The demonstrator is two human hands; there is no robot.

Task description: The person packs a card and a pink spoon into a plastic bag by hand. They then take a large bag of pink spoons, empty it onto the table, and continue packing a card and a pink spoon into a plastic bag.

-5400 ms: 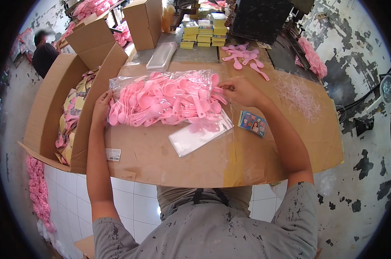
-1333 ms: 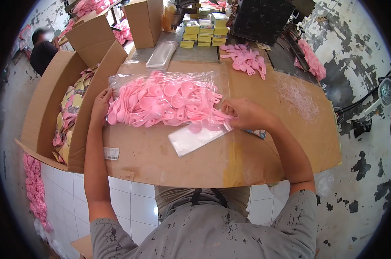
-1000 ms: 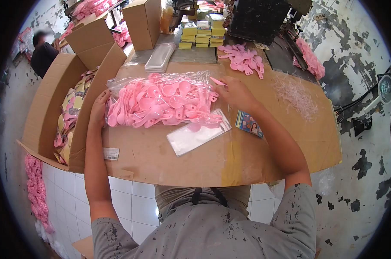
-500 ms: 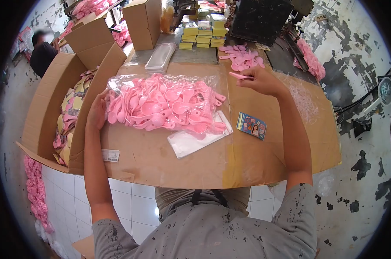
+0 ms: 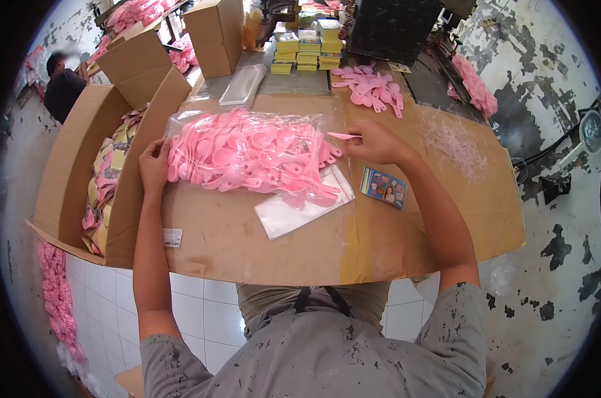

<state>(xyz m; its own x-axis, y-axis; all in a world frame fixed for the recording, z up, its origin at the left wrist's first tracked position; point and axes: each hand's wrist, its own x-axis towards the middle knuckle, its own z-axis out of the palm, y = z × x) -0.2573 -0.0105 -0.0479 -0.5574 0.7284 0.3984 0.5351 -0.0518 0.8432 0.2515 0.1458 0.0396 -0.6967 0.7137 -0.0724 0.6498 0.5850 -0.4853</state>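
Observation:
A clear plastic bag full of pink plastic spoons [image 5: 247, 149] lies across the cardboard in front of me. My left hand [image 5: 155, 162] is at its left end, fingers closed on the edge of the plastic. Just past the bag's right end, my right hand [image 5: 374, 142] pinches a single pink spoon [image 5: 343, 135], which points left toward the bag. Several spoon handles stick out at that end. Under the bag's lower right corner are flat white plastic sleeves [image 5: 303, 205]. A small stack of printed cards [image 5: 383, 188] lies below my right hand.
An open carton [image 5: 118, 179] of packed pink and yellow pieces stands at left. Loose pink spoons [image 5: 370, 87], stacks of yellow-edged cards [image 5: 307, 53] and clear packaging [image 5: 245, 86] sit at the back. Clear plastic strands [image 5: 453, 142] lie at right. A person [image 5: 65, 86] is at far left.
My right hand has moved left and down with the spoon, from near the loose pile to the bag's right end. My left hand's fingers have shifted on the bag's edge.

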